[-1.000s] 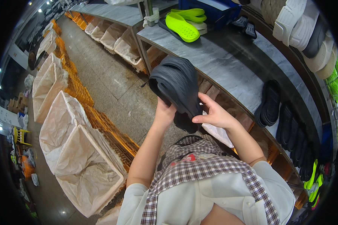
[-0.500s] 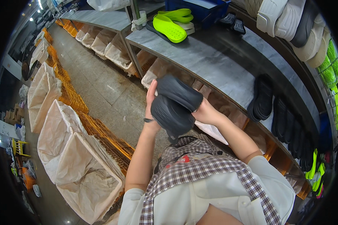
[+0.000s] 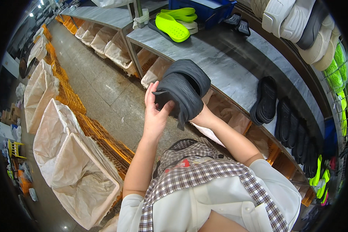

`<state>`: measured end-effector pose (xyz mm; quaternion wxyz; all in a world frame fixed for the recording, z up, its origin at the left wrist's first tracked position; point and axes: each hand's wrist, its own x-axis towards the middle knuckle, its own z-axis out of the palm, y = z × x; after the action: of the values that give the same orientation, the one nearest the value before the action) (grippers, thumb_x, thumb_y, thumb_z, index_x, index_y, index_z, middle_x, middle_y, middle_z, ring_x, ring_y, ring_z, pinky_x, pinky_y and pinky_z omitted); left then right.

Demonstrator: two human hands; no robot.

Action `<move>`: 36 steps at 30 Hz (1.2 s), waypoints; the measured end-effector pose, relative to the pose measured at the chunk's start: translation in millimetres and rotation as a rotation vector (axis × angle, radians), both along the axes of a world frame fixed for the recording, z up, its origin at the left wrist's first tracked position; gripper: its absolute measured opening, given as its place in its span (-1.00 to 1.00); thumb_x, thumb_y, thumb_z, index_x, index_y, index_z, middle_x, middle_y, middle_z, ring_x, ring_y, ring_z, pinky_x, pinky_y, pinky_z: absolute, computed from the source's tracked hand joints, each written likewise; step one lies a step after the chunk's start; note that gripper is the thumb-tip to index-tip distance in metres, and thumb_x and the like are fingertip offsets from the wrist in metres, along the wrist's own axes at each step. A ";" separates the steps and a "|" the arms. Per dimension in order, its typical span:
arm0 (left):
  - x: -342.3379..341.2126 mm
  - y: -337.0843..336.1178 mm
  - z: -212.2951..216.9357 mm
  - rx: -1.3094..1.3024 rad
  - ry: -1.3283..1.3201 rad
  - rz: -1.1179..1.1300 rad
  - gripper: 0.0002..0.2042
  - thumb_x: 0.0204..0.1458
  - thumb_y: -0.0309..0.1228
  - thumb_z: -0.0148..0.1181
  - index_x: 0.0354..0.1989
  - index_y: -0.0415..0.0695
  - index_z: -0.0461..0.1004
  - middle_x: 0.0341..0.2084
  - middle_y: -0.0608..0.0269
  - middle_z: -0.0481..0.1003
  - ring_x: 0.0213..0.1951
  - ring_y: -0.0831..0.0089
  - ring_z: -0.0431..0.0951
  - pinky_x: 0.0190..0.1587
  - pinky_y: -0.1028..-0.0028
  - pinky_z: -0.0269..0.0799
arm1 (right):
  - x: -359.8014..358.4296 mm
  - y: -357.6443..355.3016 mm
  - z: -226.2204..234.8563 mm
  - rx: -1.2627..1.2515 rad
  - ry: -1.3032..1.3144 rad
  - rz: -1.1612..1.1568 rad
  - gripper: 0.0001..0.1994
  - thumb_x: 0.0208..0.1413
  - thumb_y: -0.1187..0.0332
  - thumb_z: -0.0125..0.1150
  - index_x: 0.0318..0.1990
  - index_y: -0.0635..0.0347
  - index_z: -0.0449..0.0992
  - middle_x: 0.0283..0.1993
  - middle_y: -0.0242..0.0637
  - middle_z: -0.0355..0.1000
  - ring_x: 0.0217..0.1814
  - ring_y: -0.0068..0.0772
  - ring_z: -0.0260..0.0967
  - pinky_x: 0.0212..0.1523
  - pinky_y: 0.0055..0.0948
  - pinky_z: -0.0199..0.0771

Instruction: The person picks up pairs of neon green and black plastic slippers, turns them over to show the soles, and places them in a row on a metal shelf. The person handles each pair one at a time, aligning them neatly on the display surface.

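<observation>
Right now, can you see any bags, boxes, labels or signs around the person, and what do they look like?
Large cream woven sacks: on the floor at the person's left, open-topped, in frames.
Smaller cream sacks: under the grey marble-look bench, in a row.
Blue plastic crate: on the bench top, far end, rectangular.
Red patch label: on the person's checked apron, small; too blurred to tell more.
No signs or screens show.

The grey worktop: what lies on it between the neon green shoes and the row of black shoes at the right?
In the head view, only bare grey worktop lies between the neon green shoes and the row of black shoes.
</observation>
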<state>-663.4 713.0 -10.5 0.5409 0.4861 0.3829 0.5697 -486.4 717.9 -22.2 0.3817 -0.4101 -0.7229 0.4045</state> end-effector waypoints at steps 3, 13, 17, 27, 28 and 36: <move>-0.9 0.7 -0.1 0.004 0.000 -0.002 -0.34 -0.02 -0.50 0.26 0.28 -0.07 0.12 0.32 0.16 -0.07 0.25 0.33 0.11 0.18 0.37 0.18 | -1.4 -0.1 -2.8 -0.004 0.045 -0.006 -0.06 -0.25 0.40 0.50 0.28 0.17 -0.05 0.23 -0.12 0.16 0.29 -0.23 0.14 0.23 -0.27 0.19; 13.0 -12.0 7.5 -0.450 -0.731 -0.235 -0.55 0.18 -0.25 0.01 0.19 -0.20 0.18 0.10 0.08 0.31 0.06 0.18 0.41 0.04 0.24 0.45 | 1.0 24.8 -14.2 0.445 -0.010 -0.125 -0.39 -0.05 0.41 0.31 0.18 0.16 0.17 0.26 -0.02 0.15 0.29 -0.08 0.13 0.24 -0.25 0.16; 6.8 -17.3 12.8 -0.662 -0.950 -0.293 -0.59 0.22 -0.24 -0.04 0.09 -0.32 0.26 -0.03 0.02 0.43 -0.08 0.15 0.52 0.02 0.19 0.47 | 15.8 27.3 -7.7 -0.484 0.696 0.116 -0.69 0.17 0.49 0.02 0.08 0.30 0.36 0.07 -0.21 0.37 0.09 -0.46 0.33 0.11 -0.49 0.32; -6.0 -11.7 13.4 -0.421 -0.772 -0.311 -0.58 0.23 -0.26 -0.06 0.16 -0.29 0.19 -0.03 -0.01 0.42 -0.06 0.19 0.50 0.01 0.23 0.46 | 21.2 -26.4 50.4 -0.695 0.845 0.316 -0.37 0.14 0.12 0.11 0.24 0.37 0.13 0.22 -0.08 0.23 0.21 -0.33 0.26 0.20 -0.35 0.28; -7.7 -10.5 10.9 -0.440 -0.779 -0.336 -0.57 0.23 -0.26 -0.06 0.15 -0.30 0.18 -0.03 -0.02 0.42 -0.06 0.19 0.50 0.01 0.24 0.46 | 20.1 -28.5 52.4 -0.695 0.831 0.294 -0.36 0.14 0.12 0.12 0.24 0.37 0.13 0.21 -0.08 0.24 0.21 -0.33 0.25 0.21 -0.34 0.27; -11.2 -7.6 -2.6 -0.466 -0.835 -0.425 -0.55 0.22 -0.22 -0.05 0.15 -0.31 0.19 -0.02 -0.02 0.42 -0.04 0.18 0.50 0.02 0.24 0.45 | 14.4 -37.0 50.2 -0.667 0.819 0.243 -0.38 0.15 0.17 0.08 0.25 0.37 0.09 0.22 -0.07 0.20 0.22 -0.32 0.24 0.21 -0.32 0.26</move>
<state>-674.5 705.4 -13.2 0.8450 0.1512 0.1442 0.4923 -472.1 680.9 28.0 0.4319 -0.2312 -0.3897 0.7798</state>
